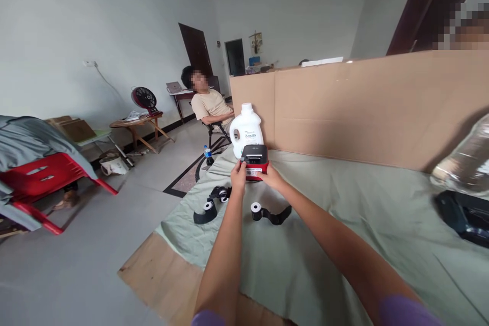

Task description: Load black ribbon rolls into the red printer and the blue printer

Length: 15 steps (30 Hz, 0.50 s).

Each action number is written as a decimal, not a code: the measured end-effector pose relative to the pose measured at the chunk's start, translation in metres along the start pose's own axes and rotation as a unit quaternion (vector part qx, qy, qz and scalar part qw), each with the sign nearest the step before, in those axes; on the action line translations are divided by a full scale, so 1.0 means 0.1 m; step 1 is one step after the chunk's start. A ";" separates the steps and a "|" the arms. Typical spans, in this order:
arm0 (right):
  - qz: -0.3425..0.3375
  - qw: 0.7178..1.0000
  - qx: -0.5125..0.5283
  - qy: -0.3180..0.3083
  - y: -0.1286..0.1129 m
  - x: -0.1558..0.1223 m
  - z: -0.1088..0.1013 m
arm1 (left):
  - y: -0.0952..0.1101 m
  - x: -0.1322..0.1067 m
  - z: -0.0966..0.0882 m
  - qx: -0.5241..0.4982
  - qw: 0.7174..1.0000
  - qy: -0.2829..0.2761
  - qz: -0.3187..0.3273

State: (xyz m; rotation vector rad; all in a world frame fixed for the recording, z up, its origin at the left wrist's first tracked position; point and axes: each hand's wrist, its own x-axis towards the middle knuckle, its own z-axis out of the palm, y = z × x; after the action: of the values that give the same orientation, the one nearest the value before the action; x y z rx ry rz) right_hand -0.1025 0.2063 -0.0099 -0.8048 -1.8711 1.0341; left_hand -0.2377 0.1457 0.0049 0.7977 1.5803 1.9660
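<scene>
A small black-and-red label printer is gripped from both sides at the far part of the cloth-covered table. My left hand has its fingers closed on the printer's left side, and my right hand clasps the lower right. Directly behind it stands a white jug with a handle and cap. Nearer to me lies a black paper roll with a white core, its strip partly unwound to the right. Left of my left forearm are another black roll and a partly hidden black roll.
A cardboard panel walls off the table's back. At right are a clear plastic-wrapped bundle and a black device. Green cloth covers the wooden board. A seated person is beyond; a bottle stands beyond the left edge.
</scene>
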 end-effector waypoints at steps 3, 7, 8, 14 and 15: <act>-0.011 0.999 -0.026 0.042 -0.18 -0.16 -0.27 | 0.21 -0.16 0.17 -0.005 0.999 -0.036 0.036; -0.070 0.987 -0.058 0.134 -0.56 -0.63 -0.94 | 0.62 -0.71 0.51 0.000 0.984 -0.123 0.127; -0.085 0.982 -0.066 0.154 -0.67 -0.81 -1.12 | 0.71 -0.92 0.58 -0.003 0.978 -0.151 0.146; -0.109 0.960 -0.154 0.208 -0.99 -2.15 -1.93 | 0.84 -2.33 0.74 -0.039 0.945 -0.280 0.166; -0.102 0.959 -0.162 0.209 -0.98 -2.36 -1.99 | 0.78 -2.51 0.73 -0.044 0.943 -0.291 0.156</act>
State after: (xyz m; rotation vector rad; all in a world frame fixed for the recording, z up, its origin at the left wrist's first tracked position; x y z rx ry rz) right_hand 0.1661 0.0371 0.0548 -0.9123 -1.7241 0.3908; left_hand -0.0092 0.0061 0.0587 1.4983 1.0551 1.7464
